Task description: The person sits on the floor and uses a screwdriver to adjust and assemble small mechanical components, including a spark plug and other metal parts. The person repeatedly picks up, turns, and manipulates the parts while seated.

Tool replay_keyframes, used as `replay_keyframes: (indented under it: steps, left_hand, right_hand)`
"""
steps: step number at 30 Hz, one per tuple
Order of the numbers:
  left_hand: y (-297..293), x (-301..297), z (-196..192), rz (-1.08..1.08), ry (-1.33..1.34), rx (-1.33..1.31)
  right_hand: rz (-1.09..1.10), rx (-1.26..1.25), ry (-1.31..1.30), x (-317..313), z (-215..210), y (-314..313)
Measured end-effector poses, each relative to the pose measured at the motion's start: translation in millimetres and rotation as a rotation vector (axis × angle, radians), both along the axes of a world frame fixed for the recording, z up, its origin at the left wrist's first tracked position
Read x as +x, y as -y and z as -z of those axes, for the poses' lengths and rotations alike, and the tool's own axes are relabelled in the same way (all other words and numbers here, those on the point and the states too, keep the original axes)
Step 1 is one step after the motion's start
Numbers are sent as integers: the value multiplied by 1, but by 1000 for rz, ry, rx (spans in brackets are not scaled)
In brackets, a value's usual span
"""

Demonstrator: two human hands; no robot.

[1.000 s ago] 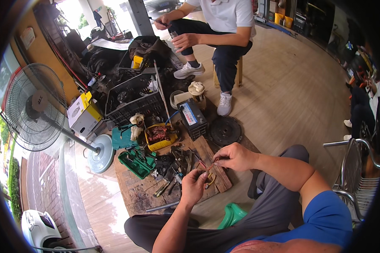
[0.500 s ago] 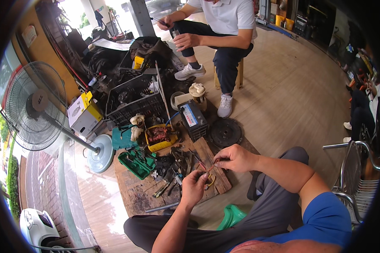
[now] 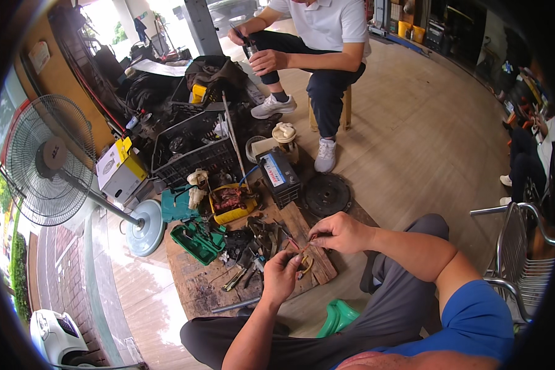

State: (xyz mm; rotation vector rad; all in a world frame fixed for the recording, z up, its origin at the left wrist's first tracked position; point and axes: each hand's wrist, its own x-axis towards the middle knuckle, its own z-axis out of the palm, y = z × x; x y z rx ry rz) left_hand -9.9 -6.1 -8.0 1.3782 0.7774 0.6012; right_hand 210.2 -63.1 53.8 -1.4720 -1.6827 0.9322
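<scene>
Over the near edge of the low wooden board (image 3: 194, 280), my two hands are close together, a short gap between their fingertips. A thin reddish wire (image 3: 304, 248) spans that gap. My left hand (image 3: 280, 275) is closed, thumb and fingers pinching one end. My right hand (image 3: 344, 234) pinches the other end from the right, knuckles up. Just beyond my fingers lie red-handled pliers (image 3: 291, 240) and a yellow curved piece (image 3: 306, 265). Left of them is a pile of dark hand tools (image 3: 253, 246). The wire's ends are hidden in my fingers.
A green tool case (image 3: 197, 242), a yellow tray (image 3: 233, 213), a car battery (image 3: 280, 176) and a dark round disc (image 3: 326, 195) stand beyond. A standing fan (image 3: 58, 161) is left, a metal chair (image 3: 524, 265) right. Opposite sits a person (image 3: 320, 55) holding a small cylinder.
My hands keep the same pinch on the wire, almost unmoved. The person opposite has tilted a dark tool and brought it to the small cylinder. The view has shifted slightly.
</scene>
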Motion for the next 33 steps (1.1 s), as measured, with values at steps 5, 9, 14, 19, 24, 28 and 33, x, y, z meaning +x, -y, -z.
replay_keyframes:
  steps: [5,9,14,19,24,28,33]
  left_hand:
    - [1,0,-1,1,-16,-44]
    - [0,-1,3,0,-14,-77]
    - [0,-1,1,7,-19,-66]
    - [0,0,3,1,-34,-44]
    - [-1,-2,6,10,-29,-21]
    - [-1,-1,6,6,-19,-64]
    - [0,0,3,9,-12,-61]
  right_hand:
    - [4,-10,2,-1,-3,0]
    - [-4,5,6,0,0,0]
    - [-10,23,-2,0,0,0]
    - [-8,32,0,0,1,1]
    - [-5,11,-7,0,-1,0]
    - [-3,25,11,1,1,1]
    - [-9,31,14,1,2,1]
